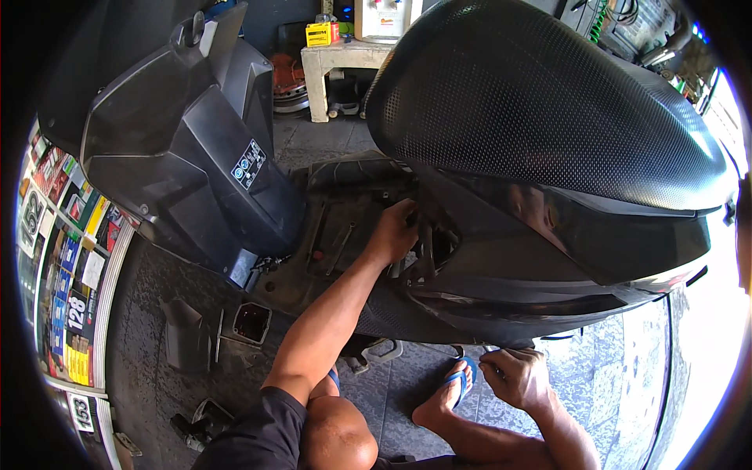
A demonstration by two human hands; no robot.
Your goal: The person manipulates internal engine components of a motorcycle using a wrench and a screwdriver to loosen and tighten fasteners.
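Observation:
A black scooter fills the middle and right, with a dimpled black seat (540, 102) above its dark side panel (540, 266). My left hand (395, 229) reaches over the footboard into the opening (440, 247) in the body below the front of the seat. Its fingers are curled, and their tips are hidden at the opening. Down by the lower edge of the body, my right hand (518, 377) is closed, its fingers pressed together; what it holds, if anything, is hidden. A wrench (343, 241) lies on the footboard (319, 223), left of my left hand.
The scooter's front leg shield (211, 149) rises at the left. On the floor lie a loose dark panel (185, 335) and a dark tray-like piece (252, 323). A bench (315, 74) bearing a yellow box (319, 34) stands behind. Shelves of packages (74, 290) line the left.

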